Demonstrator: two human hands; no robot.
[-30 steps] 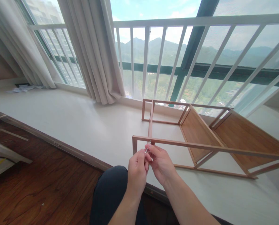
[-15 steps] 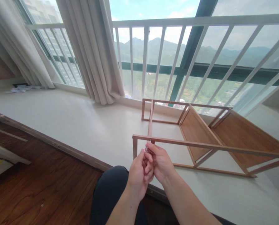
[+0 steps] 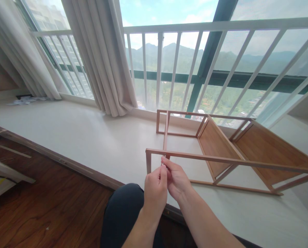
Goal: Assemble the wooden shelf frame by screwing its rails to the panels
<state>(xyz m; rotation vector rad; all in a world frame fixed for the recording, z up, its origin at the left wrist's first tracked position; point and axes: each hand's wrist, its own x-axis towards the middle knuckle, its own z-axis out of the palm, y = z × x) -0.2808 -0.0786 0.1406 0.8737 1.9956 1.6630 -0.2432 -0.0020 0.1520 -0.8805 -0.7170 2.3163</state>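
A brown wooden rack frame (image 3: 208, 156) lies on its side on the white window ledge. My right hand (image 3: 178, 179) is closed, its thumb and forefinger pinching a thin silvery metal piece (image 3: 163, 160) against the near rail, close to the crossbar joint. That piece is too small to tell whether it is a screw or a tool. My left hand (image 3: 156, 184) is closed just below and beside the right one, thumb and forefinger pressed together at the lower end of the metal piece. What its curled fingers hold is hidden.
The rack's two brown panels (image 3: 219, 148) stand at the right. Behind the ledge (image 3: 73, 137) runs a white railing (image 3: 169, 28) before the window. A beige curtain (image 3: 102, 58) hangs left of centre. Papers (image 3: 27, 100) lie at the far left; my knee (image 3: 125, 206) is below.
My left hand has turned and closed, its back now showing and its thumb raised beside the right fingers. The right hand stays by the rail joint. The rack has not moved.
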